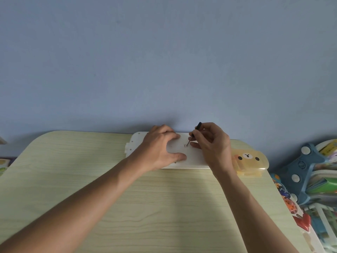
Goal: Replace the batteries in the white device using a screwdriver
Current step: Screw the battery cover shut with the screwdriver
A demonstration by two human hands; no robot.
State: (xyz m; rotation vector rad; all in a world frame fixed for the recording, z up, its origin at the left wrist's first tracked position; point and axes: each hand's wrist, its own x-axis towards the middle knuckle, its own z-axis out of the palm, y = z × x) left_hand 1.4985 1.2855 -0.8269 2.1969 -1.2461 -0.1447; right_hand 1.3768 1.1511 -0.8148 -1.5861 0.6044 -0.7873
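both hands' grip: left hand (pixel 160 148) braces long flat white device (pixel 191 157), right hand (pixel 213 143) pinches screwdriver (pixel 193 135).

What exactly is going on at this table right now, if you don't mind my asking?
A person is working on a white device lying flat on a pale wooden table. The left hand presses down on it to steady it, while the right hand pinches a small black-handled screwdriver, its tip set in a small recess on the device's face. A bear-faced plastic case sits beside it.
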